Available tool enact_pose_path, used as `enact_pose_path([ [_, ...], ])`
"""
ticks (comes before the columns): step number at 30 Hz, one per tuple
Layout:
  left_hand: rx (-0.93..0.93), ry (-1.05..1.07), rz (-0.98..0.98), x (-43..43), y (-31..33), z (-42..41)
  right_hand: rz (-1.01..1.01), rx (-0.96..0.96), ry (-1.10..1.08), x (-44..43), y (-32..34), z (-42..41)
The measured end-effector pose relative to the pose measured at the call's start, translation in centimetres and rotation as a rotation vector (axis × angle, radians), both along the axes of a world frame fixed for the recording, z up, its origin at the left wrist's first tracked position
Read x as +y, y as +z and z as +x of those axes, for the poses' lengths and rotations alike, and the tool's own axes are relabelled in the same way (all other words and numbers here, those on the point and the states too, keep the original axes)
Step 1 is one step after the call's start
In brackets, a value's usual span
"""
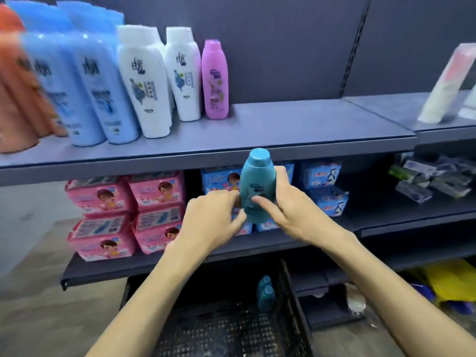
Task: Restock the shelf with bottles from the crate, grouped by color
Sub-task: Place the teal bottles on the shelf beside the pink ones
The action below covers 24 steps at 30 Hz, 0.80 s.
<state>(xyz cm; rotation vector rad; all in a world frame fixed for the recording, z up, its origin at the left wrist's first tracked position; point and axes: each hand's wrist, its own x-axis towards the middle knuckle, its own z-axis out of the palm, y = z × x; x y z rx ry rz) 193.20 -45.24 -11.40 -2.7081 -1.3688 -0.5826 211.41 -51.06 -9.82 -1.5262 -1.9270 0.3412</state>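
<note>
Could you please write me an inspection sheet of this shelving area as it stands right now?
Surface: top shelf bare to the right of the purple bottle.
Job's things: teal bottle held upright in front of the shelf edge; more teal bottles in the black crate; on the shelf, left to right, orange bottles, blue bottles, white bottles, one purple bottle.
Clutter: pink packs and blue packs on the lower shelf.
Hands: left hand and right hand both grip the teal bottle.
Cables: nothing seen.
Surroundings: next shelf bay to the right with a blurred pale pack; yellow bag low right.
</note>
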Motion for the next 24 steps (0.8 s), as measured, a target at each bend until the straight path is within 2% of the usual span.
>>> enact_pose_path([
  [5,-0.054,0.018,0.143,0.1,5.8,-0.8,0.084,-0.072,0.049,0.7,5.5,-0.3],
  [10,-0.02,0.051,0.216,1.3,9.4,-1.2,0.131,-0.081,0.079,2.2,9.3,-0.3],
  [17,0.05,0.066,0.283,4.4,11.7,-1.0,0.073,-0.06,0.093,5.9,13.0,1.8],
  [24,0.088,0.088,0.262,6.3,12.7,0.3,0.005,0.044,0.079,9.0,13.2,2.8],
])
